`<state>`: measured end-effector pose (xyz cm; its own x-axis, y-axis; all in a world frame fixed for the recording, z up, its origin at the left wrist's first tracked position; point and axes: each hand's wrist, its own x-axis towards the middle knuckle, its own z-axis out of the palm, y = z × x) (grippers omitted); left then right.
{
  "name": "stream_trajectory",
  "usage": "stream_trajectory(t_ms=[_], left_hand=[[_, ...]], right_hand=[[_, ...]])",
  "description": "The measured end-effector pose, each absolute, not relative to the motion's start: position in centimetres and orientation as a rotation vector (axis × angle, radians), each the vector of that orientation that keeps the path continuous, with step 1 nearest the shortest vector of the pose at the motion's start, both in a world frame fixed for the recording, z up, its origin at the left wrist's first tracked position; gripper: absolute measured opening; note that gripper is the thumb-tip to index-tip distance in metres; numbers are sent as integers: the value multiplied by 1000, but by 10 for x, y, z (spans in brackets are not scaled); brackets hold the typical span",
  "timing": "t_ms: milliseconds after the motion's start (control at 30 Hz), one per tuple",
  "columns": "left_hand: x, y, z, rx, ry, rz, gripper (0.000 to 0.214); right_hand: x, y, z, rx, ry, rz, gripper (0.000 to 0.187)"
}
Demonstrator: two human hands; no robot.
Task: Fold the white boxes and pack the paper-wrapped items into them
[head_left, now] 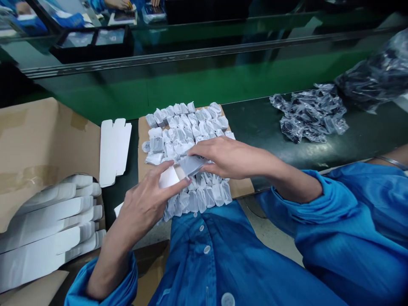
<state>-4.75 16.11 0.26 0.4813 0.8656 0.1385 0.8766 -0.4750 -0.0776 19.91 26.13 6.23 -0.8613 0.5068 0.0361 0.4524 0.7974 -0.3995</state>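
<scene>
My left hand is closed around a small white box, its open end facing right. My right hand pinches a small item in a pale translucent wrapper right at the mouth of the box. Whether the wrapped item has partly entered the box, I cannot tell. Beneath both hands, rows of similar wrapped items stand packed on a flat cardboard sheet. Some of these rows are hidden by my hands.
At left, a cardboard carton holds stacked flat white boxes; more flattened boxes lie beside it. Black items in clear bags and a large plastic bag are at right. Behind the green barrier, a co-worker's hand shows.
</scene>
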Motion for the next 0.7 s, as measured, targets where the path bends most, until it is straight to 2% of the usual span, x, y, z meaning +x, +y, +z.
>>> stream_trajectory(t_ms=[100, 200, 267, 400, 500, 600, 700], left_hand=[[-45, 155, 4, -2581, -1458, -89, 62], [-41, 152, 3, -2535, -1435, -79, 64], [-39, 149, 2, -2520, -1411, -75, 66], [-39, 143, 3, -2513, -1341, -144, 67], [-39, 139, 8, -2523, -1301, -162, 67], [-37, 137, 12, -2535, -1267, -161, 65], [-35, 136, 13, -2510, -1293, -185, 64]], right_hand=[[191, 263, 65, -682, -3048, 394, 22], [189, 259, 67, -635, -3052, 231, 22], [194, 261, 68, -579, -3015, 313, 25], [212, 280, 73, -464, -2966, 729, 32], [215, 288, 77, -418, -2976, 849, 29], [205, 277, 75, -437, -2958, 715, 21], [190, 250, 65, -539, -2918, 408, 22]])
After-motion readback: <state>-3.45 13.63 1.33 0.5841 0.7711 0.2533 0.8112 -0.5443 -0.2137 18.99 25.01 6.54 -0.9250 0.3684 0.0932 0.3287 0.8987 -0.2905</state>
